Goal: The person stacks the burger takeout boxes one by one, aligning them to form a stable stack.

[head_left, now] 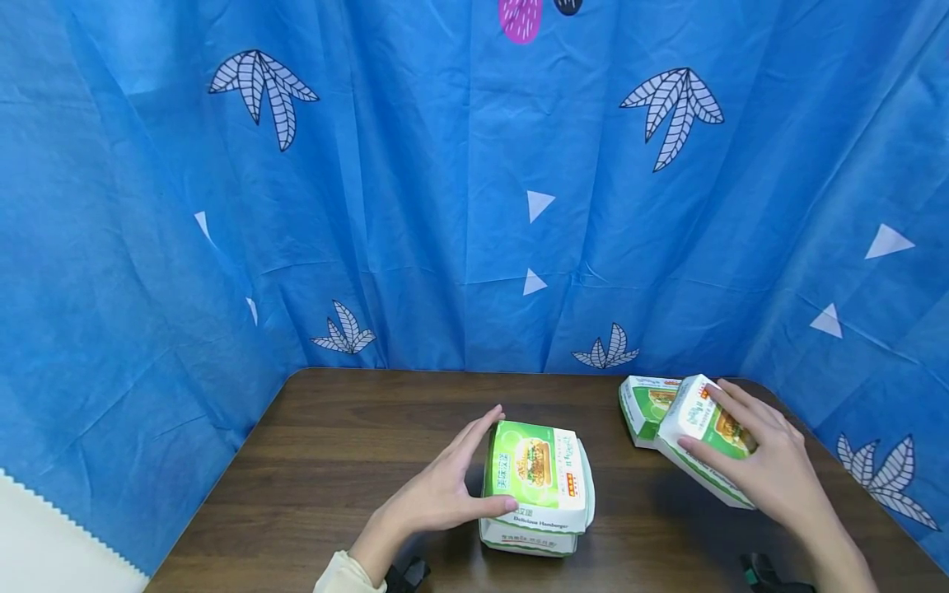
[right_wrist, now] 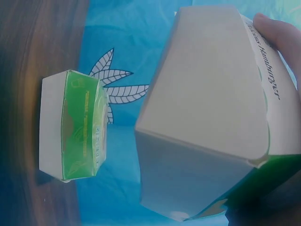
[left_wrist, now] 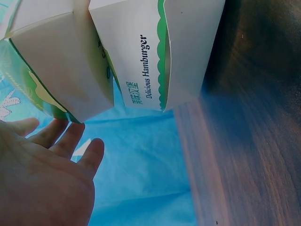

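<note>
In the head view, my left hand (head_left: 437,486) spans the left side of a green and white hamburger box (head_left: 530,469), thumb at its front edge and fingers at its back. That box is on top of a second hamburger box (head_left: 528,539), at a slight angle to it. The left wrist view has my left hand's fingertips (left_wrist: 91,153) near the upper box's corner. On the right, my right hand (head_left: 764,457) grips another hamburger box (head_left: 712,436), tilted and raised off the table. The right wrist view shows the underside of this held box (right_wrist: 207,84).
Behind the held box, another hamburger box (head_left: 641,412) sits at the back right of the dark wooden table (head_left: 334,445). A blue patterned curtain (head_left: 445,206) hangs along the back and sides. A white scalloped edge (head_left: 52,543) shows at lower left.
</note>
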Action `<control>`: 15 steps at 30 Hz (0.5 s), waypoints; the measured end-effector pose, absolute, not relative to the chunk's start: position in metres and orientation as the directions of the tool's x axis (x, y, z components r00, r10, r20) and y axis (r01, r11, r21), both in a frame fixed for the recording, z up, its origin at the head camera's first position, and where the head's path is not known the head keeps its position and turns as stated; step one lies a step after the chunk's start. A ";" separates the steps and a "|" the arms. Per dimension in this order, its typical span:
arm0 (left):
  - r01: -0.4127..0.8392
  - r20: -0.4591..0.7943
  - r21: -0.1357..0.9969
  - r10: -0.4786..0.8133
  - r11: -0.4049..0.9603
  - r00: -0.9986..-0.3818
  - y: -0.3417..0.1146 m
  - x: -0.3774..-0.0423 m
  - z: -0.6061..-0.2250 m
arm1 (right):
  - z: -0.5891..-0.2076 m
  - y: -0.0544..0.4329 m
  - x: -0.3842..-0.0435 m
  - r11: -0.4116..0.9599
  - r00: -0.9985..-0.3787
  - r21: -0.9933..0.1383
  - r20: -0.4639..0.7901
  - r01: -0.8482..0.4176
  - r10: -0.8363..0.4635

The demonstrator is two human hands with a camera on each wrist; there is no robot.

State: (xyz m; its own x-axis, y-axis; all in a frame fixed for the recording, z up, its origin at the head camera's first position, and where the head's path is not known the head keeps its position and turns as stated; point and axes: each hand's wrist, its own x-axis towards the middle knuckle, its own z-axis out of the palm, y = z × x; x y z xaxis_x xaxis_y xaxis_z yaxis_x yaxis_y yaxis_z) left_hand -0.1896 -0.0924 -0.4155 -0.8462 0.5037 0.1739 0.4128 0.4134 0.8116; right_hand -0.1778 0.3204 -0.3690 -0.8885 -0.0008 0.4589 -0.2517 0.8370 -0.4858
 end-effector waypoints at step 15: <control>0.420 0.179 0.804 0.502 0.421 -0.846 -0.092 -0.190 -0.416 | -0.363 0.306 -0.174 0.850 -0.879 -0.449 0.476 -0.274 -0.032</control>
State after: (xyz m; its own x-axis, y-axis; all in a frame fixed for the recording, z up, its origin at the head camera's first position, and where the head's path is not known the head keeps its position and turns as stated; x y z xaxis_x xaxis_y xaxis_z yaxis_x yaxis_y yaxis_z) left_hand -0.1904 -0.0921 -0.4163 -0.8460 0.5021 0.1791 0.4202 0.4213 0.8037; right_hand -0.1736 0.3060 -0.3629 -0.8790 -0.0319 0.4758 -0.2739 0.8504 -0.4491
